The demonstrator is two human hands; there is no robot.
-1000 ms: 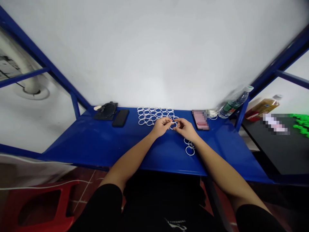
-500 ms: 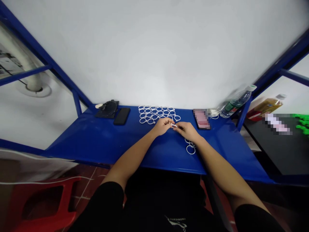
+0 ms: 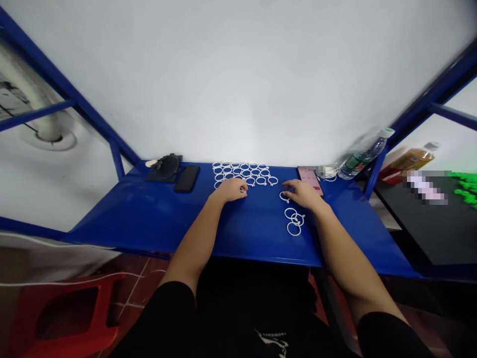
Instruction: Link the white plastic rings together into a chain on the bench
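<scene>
Several white plastic rings lie in neat rows at the back of the blue table. My left hand rests at the front edge of those rows, fingers curled, with a white ring at its fingertips. My right hand lies further right, fingers stretched out, its fingertips touching a single loose ring. A small cluster of three loose rings sits just in front of my right hand.
A black phone and a dark pouch lie at the back left. A pink phone and a tipped water bottle are at the back right. A red stool stands lower left. A black table adjoins on the right.
My hands were together in the middle working one ring. They have now parted: the left moved to the ring rows, the right moved right onto a loose ring.
</scene>
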